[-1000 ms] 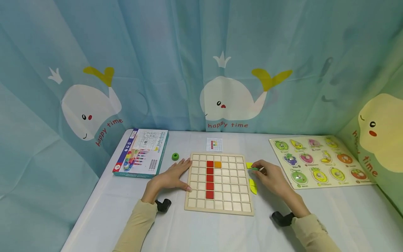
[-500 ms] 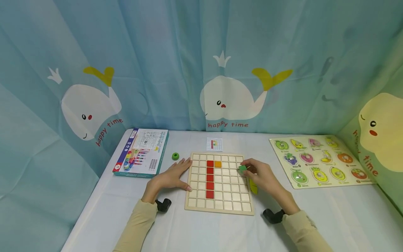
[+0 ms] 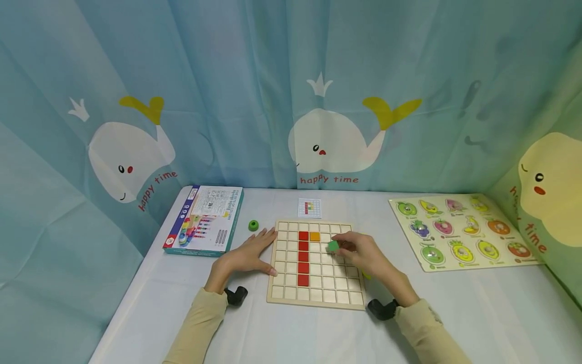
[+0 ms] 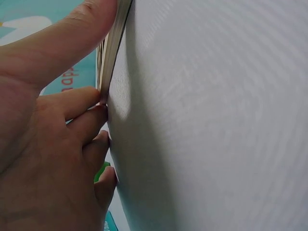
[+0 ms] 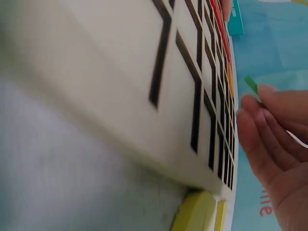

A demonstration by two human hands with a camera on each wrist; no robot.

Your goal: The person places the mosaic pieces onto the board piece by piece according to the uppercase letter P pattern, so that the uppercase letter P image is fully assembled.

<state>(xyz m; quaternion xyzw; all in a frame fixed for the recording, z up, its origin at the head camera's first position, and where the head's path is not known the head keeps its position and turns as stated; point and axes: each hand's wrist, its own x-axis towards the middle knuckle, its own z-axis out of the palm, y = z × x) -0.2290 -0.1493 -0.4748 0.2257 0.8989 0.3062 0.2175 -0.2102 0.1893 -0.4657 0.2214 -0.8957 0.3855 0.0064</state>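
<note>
A pale wooden grid board lies on the white table. Several red tiles form a column in its cells, with an orange tile to the right of the top one. My left hand rests at the board's left edge, fingers spread, the thumb on the rim. Between thumb and fingertips my right hand pinches a thin green square tile above the right half of the grid. In the right wrist view, yellow pieces lie beside the board's edge; in the head view that hand mostly covers them.
Behind the board lies a small card printed with a coloured grid. A flat toy box and a green bead are at the left. A fruit puzzle board lies at the right, and a blue curtain hangs behind.
My right hand has carried the green tile leftward from the yellow pieces beside the board to over the grid. The left hand has stayed in place.
</note>
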